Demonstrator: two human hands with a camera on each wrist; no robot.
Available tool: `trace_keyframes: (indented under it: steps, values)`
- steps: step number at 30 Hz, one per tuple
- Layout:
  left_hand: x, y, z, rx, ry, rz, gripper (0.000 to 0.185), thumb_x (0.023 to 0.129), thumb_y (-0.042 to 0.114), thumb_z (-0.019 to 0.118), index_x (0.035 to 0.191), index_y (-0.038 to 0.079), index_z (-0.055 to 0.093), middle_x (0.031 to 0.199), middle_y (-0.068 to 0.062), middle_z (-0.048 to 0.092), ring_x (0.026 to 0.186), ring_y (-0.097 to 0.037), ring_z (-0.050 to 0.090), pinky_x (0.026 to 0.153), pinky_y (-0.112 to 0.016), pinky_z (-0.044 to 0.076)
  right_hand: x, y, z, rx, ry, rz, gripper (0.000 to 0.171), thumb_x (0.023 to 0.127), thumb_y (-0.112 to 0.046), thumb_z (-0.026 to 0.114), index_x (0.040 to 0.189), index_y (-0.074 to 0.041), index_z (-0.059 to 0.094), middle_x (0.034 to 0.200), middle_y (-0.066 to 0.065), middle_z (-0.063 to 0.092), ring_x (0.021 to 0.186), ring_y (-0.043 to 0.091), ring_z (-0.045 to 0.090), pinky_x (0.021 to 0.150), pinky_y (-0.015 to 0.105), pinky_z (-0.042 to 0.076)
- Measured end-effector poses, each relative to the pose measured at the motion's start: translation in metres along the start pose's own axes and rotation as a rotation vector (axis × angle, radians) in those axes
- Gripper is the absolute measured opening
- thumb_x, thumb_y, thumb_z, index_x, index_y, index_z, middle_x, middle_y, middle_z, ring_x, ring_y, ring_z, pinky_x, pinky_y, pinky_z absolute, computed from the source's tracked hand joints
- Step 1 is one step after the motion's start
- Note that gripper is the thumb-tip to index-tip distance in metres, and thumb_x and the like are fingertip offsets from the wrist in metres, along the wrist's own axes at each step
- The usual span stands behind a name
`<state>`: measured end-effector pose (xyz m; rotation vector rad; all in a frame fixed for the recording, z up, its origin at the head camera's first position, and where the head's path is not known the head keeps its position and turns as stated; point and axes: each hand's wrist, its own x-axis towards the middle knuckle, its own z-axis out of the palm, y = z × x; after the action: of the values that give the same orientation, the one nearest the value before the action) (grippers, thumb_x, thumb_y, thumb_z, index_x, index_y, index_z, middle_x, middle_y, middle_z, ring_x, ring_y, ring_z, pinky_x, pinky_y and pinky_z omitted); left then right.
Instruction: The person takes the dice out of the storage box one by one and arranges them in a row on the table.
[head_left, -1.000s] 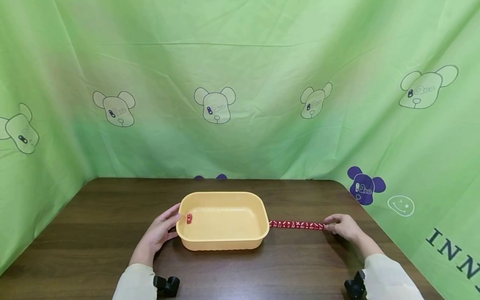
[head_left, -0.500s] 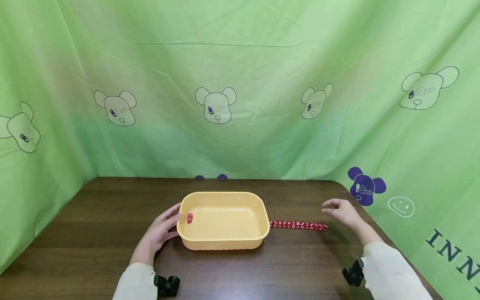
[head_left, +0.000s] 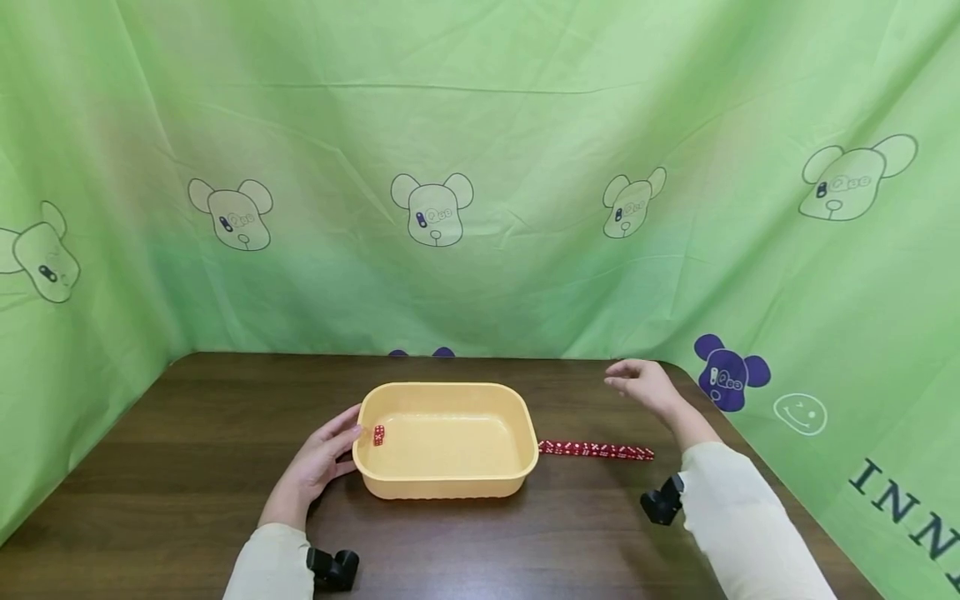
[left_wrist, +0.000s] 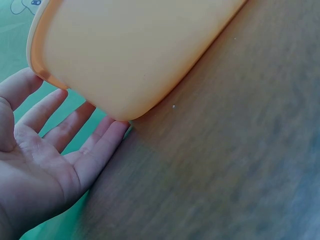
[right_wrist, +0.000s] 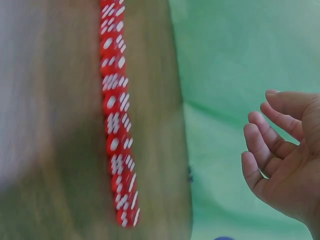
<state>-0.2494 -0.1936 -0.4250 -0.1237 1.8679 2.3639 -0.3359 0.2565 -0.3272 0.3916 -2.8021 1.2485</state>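
Note:
A yellow plastic tub [head_left: 446,393] stands on the brown table [head_left: 187,467], with one red die [head_left: 378,436] inside at its left end. My left hand [head_left: 324,457] lies open with straight fingers [left_wrist: 102,145] touching the tub's [left_wrist: 130,50] left wall. A row of several red dice [head_left: 596,451] stretches along the table from the tub's right side. My right hand [head_left: 645,387] hovers above and behind that row, fingers relaxed and holding nothing. In the right wrist view the dice row [right_wrist: 116,115] is blurred, and the right hand [right_wrist: 280,155] is apart from it.
Green cloth with bear prints [head_left: 431,208] walls in the table at the back and both sides. Black wrist camera mounts [head_left: 333,571] sit near the front edge and on the right forearm [head_left: 662,502].
My right hand has let go of the right end of the dice row, risen and moved left and back. The left hand and tub have stayed put.

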Motion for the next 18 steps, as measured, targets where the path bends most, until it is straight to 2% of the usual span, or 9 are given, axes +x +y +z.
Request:
trace_keyframes:
  steps: [5, 10, 18]
  values:
    - [0.000, 0.000, 0.000, 0.006, 0.006, -0.002, 0.051, 0.086, 0.016, 0.053, 0.133, 0.012, 0.034, 0.130, -0.017, 0.035, 0.106, -0.026, 0.045, 0.077, -0.041, 0.043, 0.012, -0.015, 0.009, 0.029, -0.027, -0.012, 0.029, 0.083, -0.011, 0.057, 0.102, 0.010, 0.054, 0.090, 0.015, 0.057, 0.071, 0.016, 0.054, 0.066, 0.031, 0.045]
    - [0.000, 0.001, 0.000, 0.003, 0.006, 0.000, 0.051, 0.086, 0.016, 0.052, 0.133, 0.011, 0.034, 0.130, -0.017, 0.036, 0.106, -0.026, 0.045, 0.076, -0.041, 0.043, 0.021, -0.030, 0.024, 0.065, -0.044, -0.026, 0.028, 0.082, -0.009, 0.057, 0.102, 0.010, 0.054, 0.088, 0.014, 0.057, 0.073, 0.018, 0.055, 0.067, 0.032, 0.045]
    - [0.000, 0.000, 0.001, -0.003, 0.005, 0.005, 0.050, 0.086, 0.015, 0.052, 0.133, 0.011, 0.034, 0.130, -0.016, 0.035, 0.107, -0.027, 0.044, 0.076, -0.041, 0.043, 0.033, -0.052, 0.053, 0.117, -0.053, -0.054, 0.027, 0.082, -0.008, 0.058, 0.101, 0.011, 0.054, 0.088, 0.015, 0.058, 0.069, 0.017, 0.056, 0.067, 0.032, 0.045]
